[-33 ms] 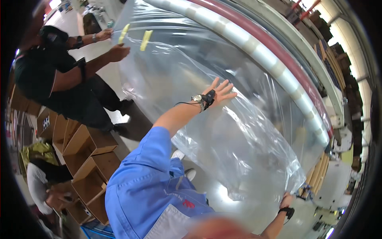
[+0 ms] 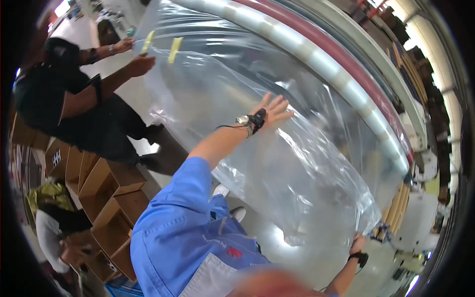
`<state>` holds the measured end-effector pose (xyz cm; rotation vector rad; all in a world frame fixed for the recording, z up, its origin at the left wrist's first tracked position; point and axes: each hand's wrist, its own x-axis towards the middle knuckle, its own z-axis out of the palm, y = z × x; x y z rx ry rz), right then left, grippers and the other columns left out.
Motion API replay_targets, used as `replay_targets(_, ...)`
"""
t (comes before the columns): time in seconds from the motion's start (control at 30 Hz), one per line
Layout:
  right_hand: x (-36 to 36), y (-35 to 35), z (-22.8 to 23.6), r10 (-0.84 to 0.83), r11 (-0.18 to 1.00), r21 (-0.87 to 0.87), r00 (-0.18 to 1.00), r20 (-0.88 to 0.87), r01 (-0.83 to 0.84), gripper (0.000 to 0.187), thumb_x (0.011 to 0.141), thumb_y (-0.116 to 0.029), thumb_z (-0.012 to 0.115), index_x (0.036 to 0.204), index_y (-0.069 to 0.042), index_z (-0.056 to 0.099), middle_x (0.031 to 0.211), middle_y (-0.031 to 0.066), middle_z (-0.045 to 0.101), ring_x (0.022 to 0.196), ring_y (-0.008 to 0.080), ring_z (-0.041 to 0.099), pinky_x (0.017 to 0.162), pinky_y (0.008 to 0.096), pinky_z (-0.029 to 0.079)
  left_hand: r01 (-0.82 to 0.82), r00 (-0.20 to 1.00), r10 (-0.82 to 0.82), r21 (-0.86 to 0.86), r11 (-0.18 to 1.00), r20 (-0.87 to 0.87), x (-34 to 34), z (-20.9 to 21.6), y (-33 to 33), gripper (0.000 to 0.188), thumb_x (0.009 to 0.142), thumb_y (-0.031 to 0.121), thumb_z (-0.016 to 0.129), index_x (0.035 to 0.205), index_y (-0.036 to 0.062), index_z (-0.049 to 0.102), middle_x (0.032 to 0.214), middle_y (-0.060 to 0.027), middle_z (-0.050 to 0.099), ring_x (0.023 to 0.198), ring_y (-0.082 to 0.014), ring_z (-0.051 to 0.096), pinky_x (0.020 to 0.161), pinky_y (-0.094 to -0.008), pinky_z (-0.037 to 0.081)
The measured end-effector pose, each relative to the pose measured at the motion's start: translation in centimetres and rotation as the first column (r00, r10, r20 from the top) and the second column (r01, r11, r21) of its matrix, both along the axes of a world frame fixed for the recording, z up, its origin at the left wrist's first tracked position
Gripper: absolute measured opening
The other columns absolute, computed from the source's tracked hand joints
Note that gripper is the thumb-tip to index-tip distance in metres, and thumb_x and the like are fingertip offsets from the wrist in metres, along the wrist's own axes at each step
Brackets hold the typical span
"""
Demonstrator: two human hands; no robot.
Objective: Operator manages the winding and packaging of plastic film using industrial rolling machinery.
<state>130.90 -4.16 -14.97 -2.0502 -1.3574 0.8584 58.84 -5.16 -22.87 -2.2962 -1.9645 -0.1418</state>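
A wide sheet of clear plastic film point(image 2: 237, 106) hangs in loose folds in front of me. My left hand point(image 2: 273, 111) lies on it with the fingers stretched and spread, palm toward the film. At the lower right, my right hand point(image 2: 357, 242) is closed round the gathered corner of the same sheet. Two yellow tape strips, the nearer one point(image 2: 174, 50) and another point(image 2: 148, 41), are stuck on the film near its far left end. A co-worker's hand point(image 2: 141, 65) is close to that end, and the other co-worker's hand point(image 2: 123, 45) is at its edge.
A long pale roll point(image 2: 341, 79) curves along the far side, with a dark red roll point(image 2: 346, 52) behind it. Open cardboard boxes point(image 2: 116, 178) stand at the left, below the co-worker in dark clothes point(image 2: 54, 99). Another person point(image 2: 49, 237) bends at the lower left.
The co-worker's hands and the taped end have shifted slightly left. My right hand sits a little higher with the sheet's corner still in it. My left hand stays spread on the film.
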Motion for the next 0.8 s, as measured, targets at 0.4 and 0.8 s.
replay_targets(0.4, -2.0, 0.0, -1.2, 0.055, 0.998, 0.043, 0.997, -0.055, -0.053, 0.018, 0.056, -0.011, 0.056, 0.049, -0.009, 0.039, 0.051, -0.0029, 0.035, 0.046, 0.0129, 0.033, 0.047, 0.0335, 0.022, -0.189, 0.954, 0.205, -0.094, 0.978, 0.217, 1.6, 4.0, 0.8, 0.022, 0.087, 0.015, 0.052, 0.108, 0.009, 0.058, 0.092, -0.018, 0.069, 0.096, -0.0375, 0.064, 0.086, -0.0487, 0.049)
replay_targets(0.8, 2.6, 0.4, -10.7, 0.136, 0.982, 0.125, 0.99, 0.036, -0.14, 0.021, 0.058, -0.016, 0.06, 0.052, 0.0, 0.048, 0.052, 0.0101, 0.045, 0.047, 0.025, 0.043, 0.051, 0.044, 0.033, -0.24, 0.946, 0.263, -0.135, 0.961, 0.191, 4.7, 5.0, -6.8, 0.029, 0.084, 0.019, 0.053, 0.113, 0.018, 0.061, 0.087, -0.0201, 0.07, 0.083, -0.0358, 0.07, 0.071, -0.0494, 0.056)
